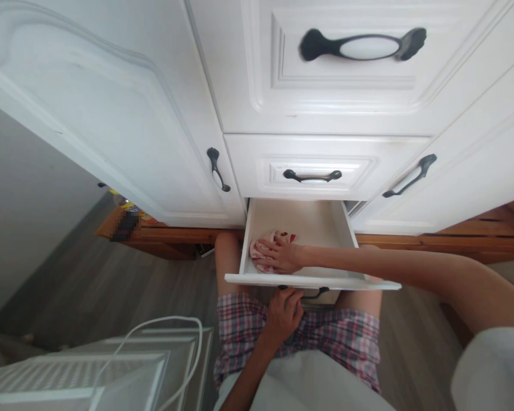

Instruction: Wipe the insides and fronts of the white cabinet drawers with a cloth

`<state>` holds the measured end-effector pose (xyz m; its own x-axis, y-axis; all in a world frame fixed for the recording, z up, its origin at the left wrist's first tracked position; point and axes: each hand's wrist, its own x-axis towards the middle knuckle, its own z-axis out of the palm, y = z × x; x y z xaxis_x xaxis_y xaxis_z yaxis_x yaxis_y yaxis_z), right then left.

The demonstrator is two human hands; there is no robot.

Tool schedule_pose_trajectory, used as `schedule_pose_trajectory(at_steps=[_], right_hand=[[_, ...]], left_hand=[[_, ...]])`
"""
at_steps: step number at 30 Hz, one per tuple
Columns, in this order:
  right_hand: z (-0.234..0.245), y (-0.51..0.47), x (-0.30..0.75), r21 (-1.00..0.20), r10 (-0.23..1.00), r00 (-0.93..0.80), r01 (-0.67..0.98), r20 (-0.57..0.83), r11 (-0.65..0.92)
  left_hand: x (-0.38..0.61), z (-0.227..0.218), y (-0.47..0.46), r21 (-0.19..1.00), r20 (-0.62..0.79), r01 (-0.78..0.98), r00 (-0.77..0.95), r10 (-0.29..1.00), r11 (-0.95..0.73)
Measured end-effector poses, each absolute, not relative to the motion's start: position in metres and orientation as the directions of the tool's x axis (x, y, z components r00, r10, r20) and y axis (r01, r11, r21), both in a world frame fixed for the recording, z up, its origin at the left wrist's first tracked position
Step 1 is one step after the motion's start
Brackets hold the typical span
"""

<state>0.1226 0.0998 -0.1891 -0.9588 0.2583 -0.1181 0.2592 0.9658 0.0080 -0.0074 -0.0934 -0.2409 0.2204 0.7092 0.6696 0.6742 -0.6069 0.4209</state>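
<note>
The lowest white drawer [308, 279] is pulled out over my knees. My right hand [282, 256] reaches into it from the right and presses a pink cloth [259, 251] against the drawer bottom, fingers closed over the cloth. My left hand [285, 314] is below the drawer front, fingers curled at the dark drawer handle [314, 294]. The inside of the drawer holds nothing else that I can see.
Two shut drawers with dark handles [312, 176] sit above, between white cabinet doors [111, 114]. A wooden plinth [454, 240] runs under the cabinets above a grey wood floor. A white ribbed appliance with a white cable [171, 342] stands at the lower left.
</note>
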Motion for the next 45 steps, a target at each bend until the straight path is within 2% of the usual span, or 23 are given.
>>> schedule_pose_trajectory(at_steps=[5,9,14,20,28,33,39,45], right_hand=[[-0.193,0.092,0.152,0.053,0.269,-0.961,0.266,-0.059,0.963],[-0.190,0.081,0.193,0.076,0.312,-0.948,0.307,-0.067,0.949],[-0.181,0.073,0.230,0.043,0.346,-0.929,0.344,-0.130,0.938],[-0.183,0.075,0.232,0.000,0.370,-0.918,0.374,-0.140,0.927],[-0.188,0.100,0.225,-0.012,0.388,-0.902,0.397,-0.190,0.918],[-0.198,0.139,0.211,-0.057,0.513,-0.836,0.532,-0.195,0.845],[-0.194,0.204,0.187,-0.136,0.714,-0.642,0.763,-0.279,0.632],[-0.187,0.230,0.187,-0.217,0.771,-0.567,0.823,-0.289,0.524]], left_hand=[[-0.012,-0.244,-0.091,0.385,0.692,0.667,0.250,0.678,-0.638],[-0.013,-0.248,-0.090,0.332,0.706,0.682,0.278,0.652,-0.651],[-0.012,-0.256,-0.092,0.333,0.694,0.697,0.276,0.665,-0.636],[-0.007,-0.259,-0.099,0.353,0.692,0.715,0.235,0.683,-0.603],[0.003,-0.258,-0.095,0.349,0.750,0.721,0.168,0.640,-0.599],[0.002,-0.262,-0.091,0.339,0.773,0.712,0.162,0.614,-0.615],[-0.002,-0.261,-0.092,0.321,0.764,0.718,0.189,0.617,-0.618],[-0.004,-0.260,-0.091,0.306,0.760,0.726,0.203,0.617,-0.616]])
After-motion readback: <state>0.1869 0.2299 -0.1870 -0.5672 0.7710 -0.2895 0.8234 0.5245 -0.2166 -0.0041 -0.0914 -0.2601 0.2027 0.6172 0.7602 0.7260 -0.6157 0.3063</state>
